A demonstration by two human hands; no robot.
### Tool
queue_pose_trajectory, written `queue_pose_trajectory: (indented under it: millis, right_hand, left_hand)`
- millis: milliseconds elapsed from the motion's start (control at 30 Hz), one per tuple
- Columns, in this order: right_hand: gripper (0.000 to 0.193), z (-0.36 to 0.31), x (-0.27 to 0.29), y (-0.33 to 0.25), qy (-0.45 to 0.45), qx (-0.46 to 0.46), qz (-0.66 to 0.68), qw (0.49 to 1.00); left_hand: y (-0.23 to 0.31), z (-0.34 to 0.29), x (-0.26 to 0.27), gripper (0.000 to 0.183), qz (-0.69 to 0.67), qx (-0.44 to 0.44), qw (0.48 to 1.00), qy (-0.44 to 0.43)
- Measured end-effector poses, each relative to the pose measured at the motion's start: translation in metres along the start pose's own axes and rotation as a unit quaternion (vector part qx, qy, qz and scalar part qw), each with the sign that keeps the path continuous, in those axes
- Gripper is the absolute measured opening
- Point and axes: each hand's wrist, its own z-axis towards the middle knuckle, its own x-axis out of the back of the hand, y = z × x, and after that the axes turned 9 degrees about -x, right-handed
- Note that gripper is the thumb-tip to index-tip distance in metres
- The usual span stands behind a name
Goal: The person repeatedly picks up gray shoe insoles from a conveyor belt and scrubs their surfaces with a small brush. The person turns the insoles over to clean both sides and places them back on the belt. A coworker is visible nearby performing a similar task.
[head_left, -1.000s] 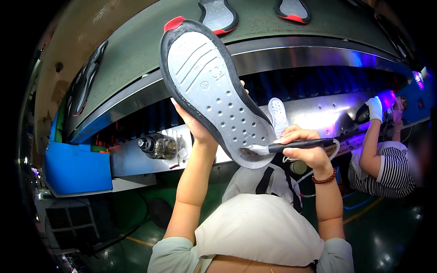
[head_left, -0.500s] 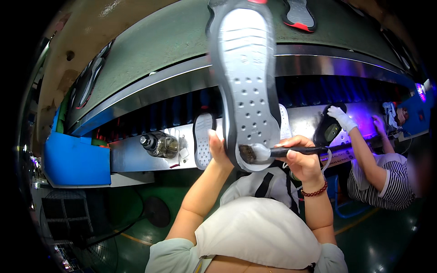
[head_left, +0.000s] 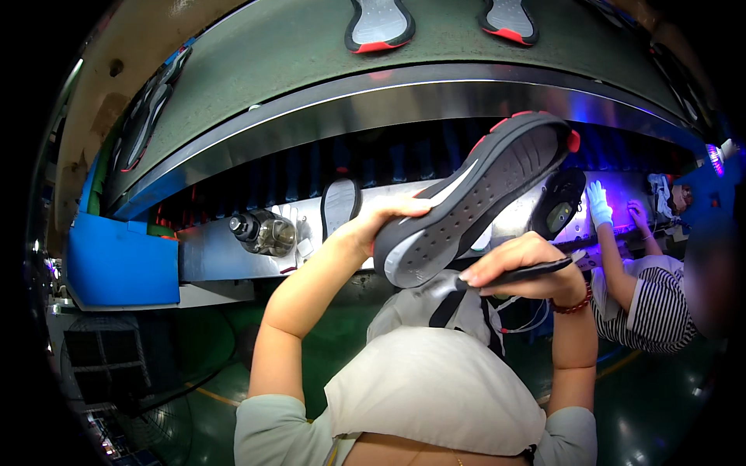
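Taking the held sole point(head_left: 474, 194) as the hub of the clock, it was aloft over the near edge of the metal table point(head_left: 214, 260), slanted so that its red-tipped end pointed to 2 o'clock and its dotted grey inner face turned toward the wearer. At 8 to 9 o'clock, the left hand point(head_left: 386, 221) had its grip closed around the sole's lower end, the thumb lying along the side wall. At 5 o'clock, the right hand point(head_left: 532, 264) had its grip wrapped about the black handle of a brush point(head_left: 532, 272); the bristles, blurred, sat at 7 o'clock beside that lower end, and whether they touched it could not be told.

Another sole point(head_left: 340, 208) lay on the table at 9 o'clock, with a clear dark-capped bottle point(head_left: 268, 234) further out the same way. At 3 o'clock was a black sole point(head_left: 559, 206), and just beyond it a co-worker's gloved hand point(head_left: 599, 205) in violet light. On the green belt point(head_left: 287, 70), two red-edged soles rested: one point(head_left: 379, 22) at 11 o'clock, the other point(head_left: 508, 17) near 12.
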Motion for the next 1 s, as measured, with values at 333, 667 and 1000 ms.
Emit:
queue_pose_trajectory:
  millis: [333, 667, 1000]
  right_hand:
    - [0.014, 0.002, 0.019, -0.021, -0.068, 0.025, -0.090, 0.993]
    - [0.014, -0.015, 0.011, -0.018, 0.022, 0.028, -0.168, 0.985]
    - [0.015, -0.029, 0.002, -0.011, 0.102, -0.008, -0.147, 0.984]
  left_hand:
    - [-0.012, -0.002, 0.004, 0.058, -0.036, 0.048, 0.996, -0.063]
    - [-0.007, -0.013, 0.023, 0.060, -0.074, 0.055, 0.995, -0.039]
    - [-0.011, -0.015, 0.043, 0.061, -0.090, 0.006, 0.994, -0.068]
